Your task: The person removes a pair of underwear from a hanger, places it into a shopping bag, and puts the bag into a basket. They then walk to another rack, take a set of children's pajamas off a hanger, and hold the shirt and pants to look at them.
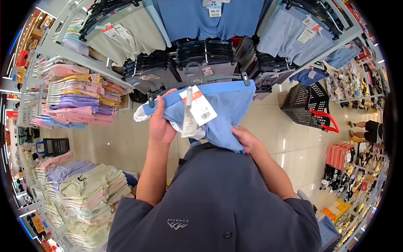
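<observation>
A pair of light blue shorts [226,109] hangs by the waistband from a dark clip hanger [218,78] in front of my chest. My left hand [162,126] is closed on the left side of the shorts, thumb over the front near the clip and the other fingers partly hidden behind. My right hand [245,139] pinches the lower right edge of the cloth. A white and orange price tag [202,108] lies over the front, with a narrow white label [189,119] beside it. Some white cloth [142,114] shows past the left end of the waistband.
Racks of dark folded clothes on hangers [205,52] stand just ahead, below hanging blue garments [210,21]. Stacked children's clothes [79,96] are at left. A black basket cart [306,105] with a red handle stands at right on the tiled floor [289,143]. Another person's legs [361,128] show far right.
</observation>
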{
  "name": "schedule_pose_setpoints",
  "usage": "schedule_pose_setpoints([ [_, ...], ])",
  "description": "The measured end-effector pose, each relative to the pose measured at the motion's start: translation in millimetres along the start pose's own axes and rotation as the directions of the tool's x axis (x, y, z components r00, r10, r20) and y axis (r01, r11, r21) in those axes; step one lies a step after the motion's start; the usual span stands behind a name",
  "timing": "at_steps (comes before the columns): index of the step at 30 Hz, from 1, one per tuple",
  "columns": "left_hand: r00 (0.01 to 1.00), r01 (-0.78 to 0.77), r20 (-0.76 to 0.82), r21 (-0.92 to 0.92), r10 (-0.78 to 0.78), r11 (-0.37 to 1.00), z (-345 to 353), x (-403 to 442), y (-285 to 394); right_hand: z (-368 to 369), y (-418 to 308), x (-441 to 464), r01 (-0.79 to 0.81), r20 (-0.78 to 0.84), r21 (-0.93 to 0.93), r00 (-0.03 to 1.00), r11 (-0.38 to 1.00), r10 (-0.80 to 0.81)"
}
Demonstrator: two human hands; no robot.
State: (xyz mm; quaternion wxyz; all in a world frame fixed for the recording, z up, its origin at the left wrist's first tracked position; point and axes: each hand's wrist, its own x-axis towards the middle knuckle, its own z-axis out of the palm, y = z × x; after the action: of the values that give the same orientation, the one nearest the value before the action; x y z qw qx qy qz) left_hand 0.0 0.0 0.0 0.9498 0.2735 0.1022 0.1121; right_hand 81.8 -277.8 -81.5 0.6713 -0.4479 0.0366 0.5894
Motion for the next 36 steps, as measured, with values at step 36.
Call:
schedule_pose_setpoints([
  [36,0.98,0.145,-0.142,0.039,-0.138,0.989,7,17,-35,16,2,-29,0.349,-0.028,-0.624,0.884,0.699,-0.466],
])
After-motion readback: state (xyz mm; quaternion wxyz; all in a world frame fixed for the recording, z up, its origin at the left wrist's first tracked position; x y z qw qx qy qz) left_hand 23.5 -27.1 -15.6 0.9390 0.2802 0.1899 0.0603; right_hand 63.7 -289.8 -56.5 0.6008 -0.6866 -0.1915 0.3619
